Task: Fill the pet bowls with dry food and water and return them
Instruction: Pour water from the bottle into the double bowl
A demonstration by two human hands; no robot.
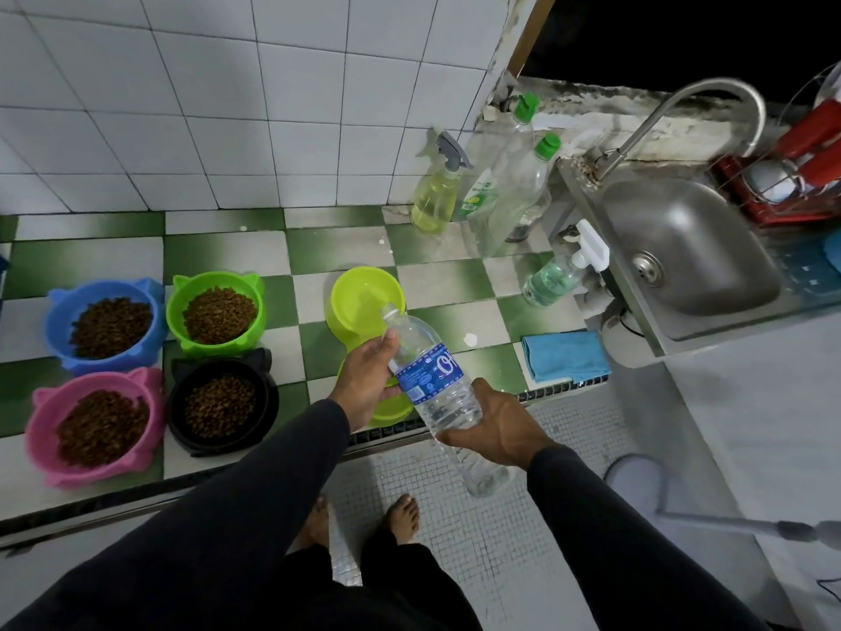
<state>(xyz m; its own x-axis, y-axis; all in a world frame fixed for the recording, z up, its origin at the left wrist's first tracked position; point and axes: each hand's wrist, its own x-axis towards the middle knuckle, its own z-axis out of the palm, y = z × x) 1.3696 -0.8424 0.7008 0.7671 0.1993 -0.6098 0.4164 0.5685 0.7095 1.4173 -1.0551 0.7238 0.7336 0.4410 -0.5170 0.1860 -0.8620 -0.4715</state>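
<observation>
The right hand [493, 425] and left hand [371, 380] both hold a water bottle [437, 389].

Fingers wrap its bottom and neck; it tips over the yellow-green bowl [366, 300] on the checkered worktop [478, 311]. Four bowls (blue [59, 327], green [175, 307], pink [38, 430], black [268, 403]) sit left, full of dry food.

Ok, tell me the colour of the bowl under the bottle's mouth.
Lime green bowl, seen in the head view.
</observation>
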